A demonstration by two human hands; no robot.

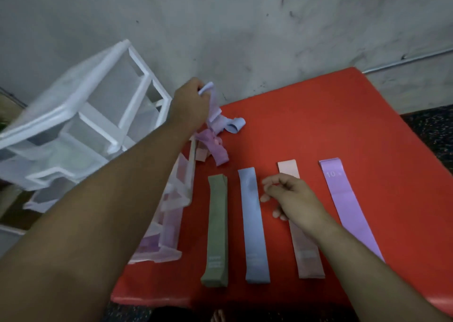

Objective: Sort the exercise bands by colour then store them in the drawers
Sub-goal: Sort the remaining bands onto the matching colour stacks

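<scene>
Four bands lie flat side by side on the red table [318, 116]: a green band [217, 228], a blue band [253, 226], a pink band [307, 255] and a purple band [348, 204]. My left hand [190, 103] grips a pale lilac band [212, 101] and lifts it from a tangled heap of bands [215, 141] at the table's far left. My right hand [291, 196] hovers over the pink band, fingers loosely curled and holding nothing.
A white plastic drawer unit [81, 116] stands left of the table, against the grey wall. A clear plastic pouch [171, 214] with more bands inside lies on the table's left edge. Dark speckled floor shows on the right.
</scene>
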